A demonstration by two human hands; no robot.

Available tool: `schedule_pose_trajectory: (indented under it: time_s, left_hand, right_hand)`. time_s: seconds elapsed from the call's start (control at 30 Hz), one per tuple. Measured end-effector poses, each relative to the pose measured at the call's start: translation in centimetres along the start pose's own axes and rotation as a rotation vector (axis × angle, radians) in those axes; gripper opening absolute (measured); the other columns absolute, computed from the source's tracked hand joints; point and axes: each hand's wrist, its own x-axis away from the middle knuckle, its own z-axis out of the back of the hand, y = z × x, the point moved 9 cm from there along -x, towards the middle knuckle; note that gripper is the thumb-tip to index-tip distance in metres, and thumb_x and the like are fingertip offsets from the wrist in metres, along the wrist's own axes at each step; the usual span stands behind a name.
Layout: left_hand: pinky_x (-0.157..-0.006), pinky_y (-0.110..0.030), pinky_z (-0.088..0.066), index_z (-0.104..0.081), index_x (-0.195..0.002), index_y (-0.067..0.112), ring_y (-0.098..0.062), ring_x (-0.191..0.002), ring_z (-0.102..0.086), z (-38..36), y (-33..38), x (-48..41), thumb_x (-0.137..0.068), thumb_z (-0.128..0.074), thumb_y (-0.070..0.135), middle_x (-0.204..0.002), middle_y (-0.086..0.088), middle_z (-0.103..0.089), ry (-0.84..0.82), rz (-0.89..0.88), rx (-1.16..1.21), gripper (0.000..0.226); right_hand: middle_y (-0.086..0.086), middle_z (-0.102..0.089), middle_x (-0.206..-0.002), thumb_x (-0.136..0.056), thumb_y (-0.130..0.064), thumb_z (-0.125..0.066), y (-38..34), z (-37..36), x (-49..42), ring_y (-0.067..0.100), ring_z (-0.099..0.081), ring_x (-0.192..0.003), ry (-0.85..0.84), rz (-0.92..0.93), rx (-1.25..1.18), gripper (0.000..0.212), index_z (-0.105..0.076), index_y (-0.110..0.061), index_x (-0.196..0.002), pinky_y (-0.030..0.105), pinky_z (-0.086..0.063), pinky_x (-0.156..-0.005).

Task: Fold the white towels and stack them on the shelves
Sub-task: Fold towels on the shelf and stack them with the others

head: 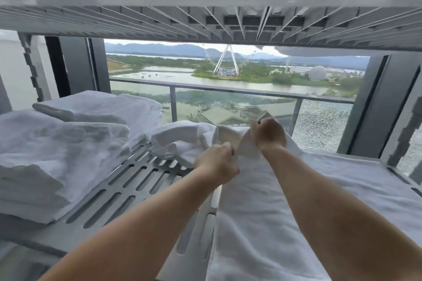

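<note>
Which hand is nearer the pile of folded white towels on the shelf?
Left. The left hand is to the right of the pile of folded white towels; the right hand is farther right.

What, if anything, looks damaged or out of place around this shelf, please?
The right glass panel of the balcony railing looks crazed with fine cracks, unlike the clear panel beside it. On the slotted shelf, one crumpled towel lies unfolded beside the folded stacks.

Head camera peers forward, close over the slotted shelf [127,180], beneath the upper shelf [159,18], facing the window [228,89].
</note>
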Motion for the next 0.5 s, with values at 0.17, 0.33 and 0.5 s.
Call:
schedule_pose_trajectory:
  time_s: [0.17,0.33,0.5]
  left_hand:
    - [-0.08,-0.036,-0.053,-0.056,-0.119,0.024,-0.023,-0.104,-0.063,4.6,2.8,-2.1,-0.086,-0.07,0.038,-0.115,-0.003,-0.062,0.453,-0.162,0.061,0.038]
    - [-0.08,-0.041,-0.054,-0.054,-0.119,0.023,-0.028,-0.106,-0.059,5.3,3.6,-5.1,-0.087,-0.063,0.021,-0.113,-0.007,-0.058,0.457,-0.218,-0.039,0.033]
    - [-0.093,-0.041,-0.046,-0.051,-0.132,0.02,-0.03,-0.117,-0.052,3.4,8.8,-7.3,-0.084,-0.058,0.009,-0.127,-0.009,-0.052,0.413,-0.379,-0.271,0.05]
  right_hand:
    - [0.004,-0.072,-0.073,-0.09,-0.028,-0.056,-1.1,-1.2,1.6,0.022,-0.062,-0.069,-0.125,0.15,-0.153,0.029,-0.079,-0.014,-0.078,0.028,-0.039,-0.063]
    - [-0.006,-0.077,-0.083,-0.088,-0.03,-0.067,2.4,-0.6,2.9,0.012,-0.071,-0.083,-0.358,0.078,-0.416,0.017,-0.082,-0.02,-0.088,0.028,-0.053,-0.077]
    - [-0.004,-0.074,-0.078,-0.087,-0.033,-0.065,9.5,5.8,2.4,0.016,-0.066,-0.08,-0.16,0.009,-0.133,0.02,-0.079,-0.02,-0.083,0.03,-0.049,-0.075]
